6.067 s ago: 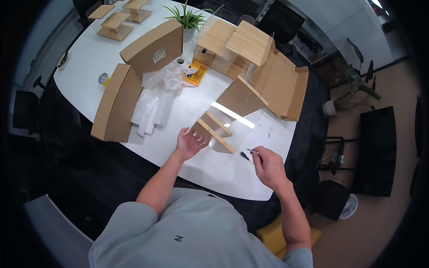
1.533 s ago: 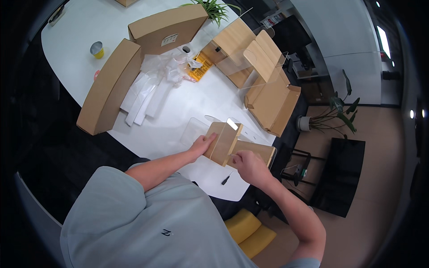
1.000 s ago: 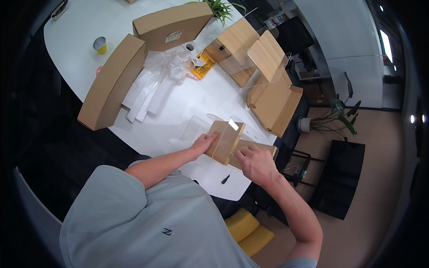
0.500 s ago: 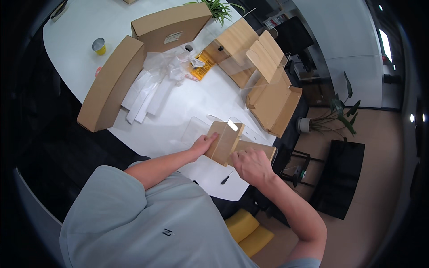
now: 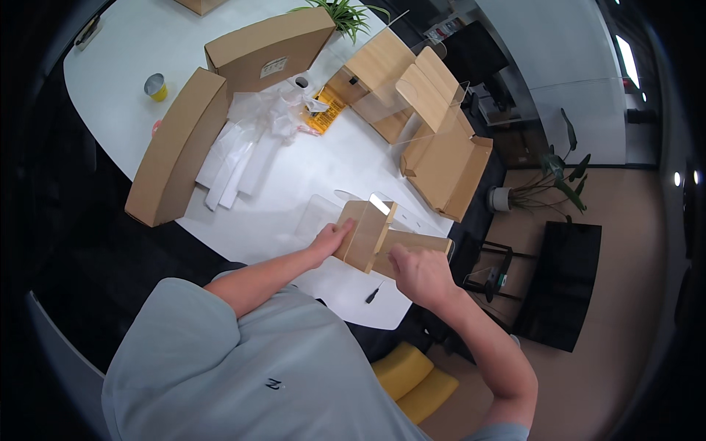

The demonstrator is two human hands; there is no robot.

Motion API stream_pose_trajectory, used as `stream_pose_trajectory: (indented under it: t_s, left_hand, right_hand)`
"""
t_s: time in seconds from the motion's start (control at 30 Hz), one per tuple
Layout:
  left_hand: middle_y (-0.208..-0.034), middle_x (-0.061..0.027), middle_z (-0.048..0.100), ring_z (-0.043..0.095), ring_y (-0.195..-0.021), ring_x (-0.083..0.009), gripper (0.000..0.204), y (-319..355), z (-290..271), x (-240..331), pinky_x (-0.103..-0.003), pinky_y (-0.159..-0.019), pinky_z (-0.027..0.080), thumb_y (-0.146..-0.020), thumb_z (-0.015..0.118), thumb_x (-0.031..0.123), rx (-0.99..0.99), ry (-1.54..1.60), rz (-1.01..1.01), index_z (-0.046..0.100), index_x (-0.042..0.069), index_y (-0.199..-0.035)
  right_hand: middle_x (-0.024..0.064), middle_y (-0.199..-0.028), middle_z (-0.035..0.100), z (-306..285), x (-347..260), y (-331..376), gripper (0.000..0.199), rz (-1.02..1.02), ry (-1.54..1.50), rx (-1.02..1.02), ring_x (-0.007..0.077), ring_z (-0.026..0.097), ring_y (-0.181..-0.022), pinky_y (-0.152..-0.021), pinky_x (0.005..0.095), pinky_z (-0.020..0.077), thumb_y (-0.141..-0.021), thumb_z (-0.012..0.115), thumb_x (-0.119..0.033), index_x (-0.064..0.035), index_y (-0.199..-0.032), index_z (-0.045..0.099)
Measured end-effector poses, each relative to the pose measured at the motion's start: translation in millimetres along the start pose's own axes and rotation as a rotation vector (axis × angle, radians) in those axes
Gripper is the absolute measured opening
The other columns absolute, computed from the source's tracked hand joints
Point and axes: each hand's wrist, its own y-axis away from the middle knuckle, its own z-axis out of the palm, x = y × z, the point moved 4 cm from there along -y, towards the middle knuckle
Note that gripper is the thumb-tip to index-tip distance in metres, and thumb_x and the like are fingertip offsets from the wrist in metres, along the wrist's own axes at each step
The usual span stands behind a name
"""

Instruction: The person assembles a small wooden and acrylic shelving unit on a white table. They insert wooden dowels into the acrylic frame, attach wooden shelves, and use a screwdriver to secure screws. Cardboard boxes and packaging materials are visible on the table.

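Note:
A light wooden assembly [image 5: 371, 234] of flat panels stands on the white table [image 5: 294, 176] near its front edge. My left hand [image 5: 331, 239] grips the left side of its upright panel. My right hand [image 5: 415, 272] closes on the lower right panel [image 5: 419, 241] that juts out sideways. A small black screwdriver [image 5: 373, 294] lies on the table just below the assembly, between my hands. A clear plastic sheet [image 5: 320, 217] lies flat to the left of the assembly.
Two long cardboard boxes [image 5: 176, 143] [image 5: 268, 48] sit at the left and back. Crumpled clear plastic wrap [image 5: 250, 140] lies between them. Finished wooden pieces [image 5: 412, 81] and an open box [image 5: 448, 165] stand at the right; a small tin [image 5: 155, 87] far left, a plant [image 5: 342, 11] behind.
Since six seconds ago my view has shifted and the wooden assembly has come nearer the table's front edge, with both hands on it. In the last second and a half the hands barely move.

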Motion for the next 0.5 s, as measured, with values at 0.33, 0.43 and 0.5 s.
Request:
stream_pose_trajectory:
  t_s: [0.33,0.43,0.5]
  left_hand:
    - [-0.128,-0.0183,0.066,0.062,-0.12,-0.0249,0.094,6.8,1.2,6.3,-0.037,-0.106,0.048,-0.096,0.054,0.083,0.011,-0.007,-0.004,0.058,-0.004,-0.132]
    - [-0.127,-0.0185,0.067,0.063,-0.119,-0.0249,0.094,6.6,1.8,7.4,-0.038,-0.105,0.048,-0.096,0.054,0.082,0.009,-0.012,-0.005,0.058,-0.004,-0.132]
    - [-0.127,-0.0185,0.067,0.063,-0.118,-0.0248,0.093,5.2,2.1,6.5,-0.038,-0.104,0.049,-0.097,0.054,0.082,0.006,-0.01,0.001,0.058,-0.005,-0.132]
  right_hand:
    - [0.0073,-0.084,0.067,10.2,6.6,-4.5,0.01,-0.283,0.208,0.124,0.0279,0.068,-0.082,-0.068,0.0418,0.0581,-0.087,0.064,-0.01,-0.0059,-0.096,0.067]
    - [0.0076,-0.085,0.068,11.9,6.9,-5.4,0.008,-0.308,0.218,0.136,0.0276,0.068,-0.083,-0.068,0.0415,0.0581,-0.087,0.065,-0.011,-0.0063,-0.094,0.066]
    - [0.0068,-0.084,0.068,10.6,4.8,-6.7,0.007,-0.306,0.242,0.12,0.027,0.069,-0.085,-0.07,0.0409,0.058,-0.089,0.065,-0.012,-0.0065,-0.093,0.066]
